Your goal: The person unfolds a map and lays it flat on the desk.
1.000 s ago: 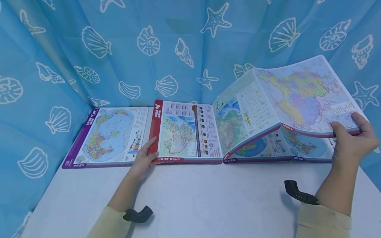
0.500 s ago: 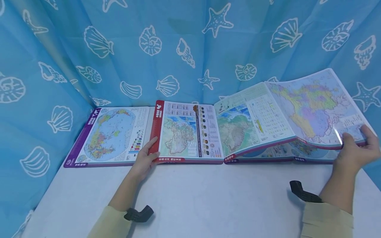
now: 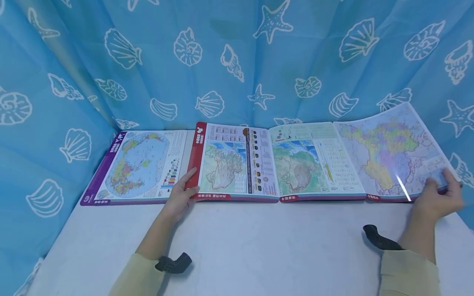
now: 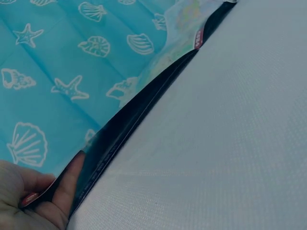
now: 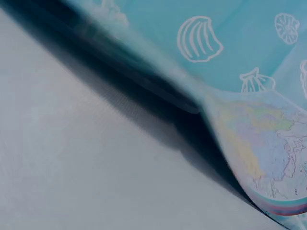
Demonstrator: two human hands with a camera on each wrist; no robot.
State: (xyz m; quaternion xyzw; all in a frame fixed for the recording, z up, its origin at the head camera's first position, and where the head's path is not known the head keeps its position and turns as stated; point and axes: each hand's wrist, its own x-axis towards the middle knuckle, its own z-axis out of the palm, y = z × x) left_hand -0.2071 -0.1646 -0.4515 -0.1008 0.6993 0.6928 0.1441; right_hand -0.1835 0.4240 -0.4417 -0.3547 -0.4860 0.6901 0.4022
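A folding map of China (image 3: 300,164) with a red left border is spread in several panels across the table. Its left edge lies over a purple-bordered world map (image 3: 138,164). My left hand (image 3: 180,199) pinches the red border near its front corner; in the left wrist view that hand (image 4: 36,206) has thumb and fingers on either side of the raised edge. With my right hand (image 3: 438,201) I grip the front right corner of the China map, its last panel bowed upward. The right wrist view shows this panel (image 5: 268,143) curving above the table, without the hand.
Behind the maps hangs a blue curtain (image 3: 222,53) printed with white shells and starfish, also along the left side. The white table (image 3: 277,246) extends in front of the maps. A black wrist mount (image 3: 174,263) sits on the left sleeve.
My right hand has lowered the right part of the China map; the raised fold has flattened, covering the world map panels beneath. My left hand stays at the red border.
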